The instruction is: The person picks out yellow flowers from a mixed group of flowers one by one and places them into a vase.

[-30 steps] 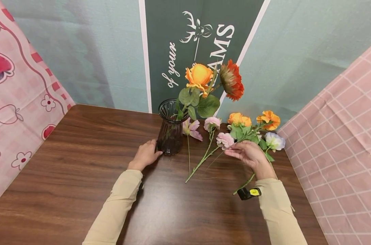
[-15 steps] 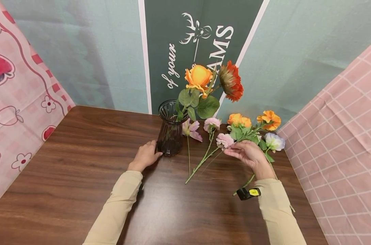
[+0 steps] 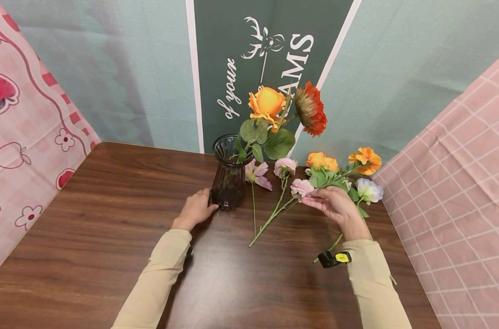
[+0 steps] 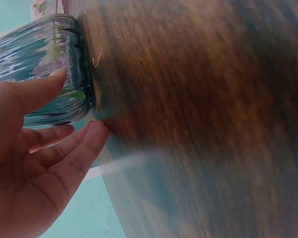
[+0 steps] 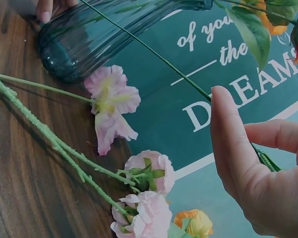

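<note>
The right hand [image 3: 331, 206] pinches a thin green stem [image 5: 161, 59] between thumb and fingers, near the pink blooms [image 3: 302, 188]; its straight free length slants leftward and toward the person. The left hand [image 3: 195, 209], thumb and fingers apart, rests at the foot of the upright glass vase [image 3: 228, 187], whose orange rose [image 3: 268, 104] and red flower [image 3: 311, 108] lean right.
</note>
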Available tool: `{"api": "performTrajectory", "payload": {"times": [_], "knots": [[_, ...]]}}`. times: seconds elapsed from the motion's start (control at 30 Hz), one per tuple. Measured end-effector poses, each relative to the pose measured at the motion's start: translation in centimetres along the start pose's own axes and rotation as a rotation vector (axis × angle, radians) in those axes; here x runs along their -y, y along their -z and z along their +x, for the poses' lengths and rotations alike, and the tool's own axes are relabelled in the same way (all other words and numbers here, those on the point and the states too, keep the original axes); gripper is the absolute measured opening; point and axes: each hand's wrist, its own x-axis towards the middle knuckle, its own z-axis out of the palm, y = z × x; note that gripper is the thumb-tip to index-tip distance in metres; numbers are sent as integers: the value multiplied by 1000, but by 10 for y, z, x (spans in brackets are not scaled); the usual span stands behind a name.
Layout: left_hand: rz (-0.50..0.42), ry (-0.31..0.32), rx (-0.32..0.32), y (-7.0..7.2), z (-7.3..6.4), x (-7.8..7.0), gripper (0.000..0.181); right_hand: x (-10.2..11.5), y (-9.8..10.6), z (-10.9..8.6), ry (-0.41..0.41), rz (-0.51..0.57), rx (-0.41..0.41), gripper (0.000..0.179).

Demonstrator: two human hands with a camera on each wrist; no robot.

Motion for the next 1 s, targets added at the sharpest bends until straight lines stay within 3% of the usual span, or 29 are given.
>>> {"api": "performTrajectory", "payload": {"times": [0.63, 1.0], "knots": [[14, -3, -8, -2, 2, 2, 64, 18, -20, 0, 75, 8, 30, 38], [8, -9, -14, -2, 1, 2, 63, 28, -34, 1, 120, 90, 73, 41]]}}
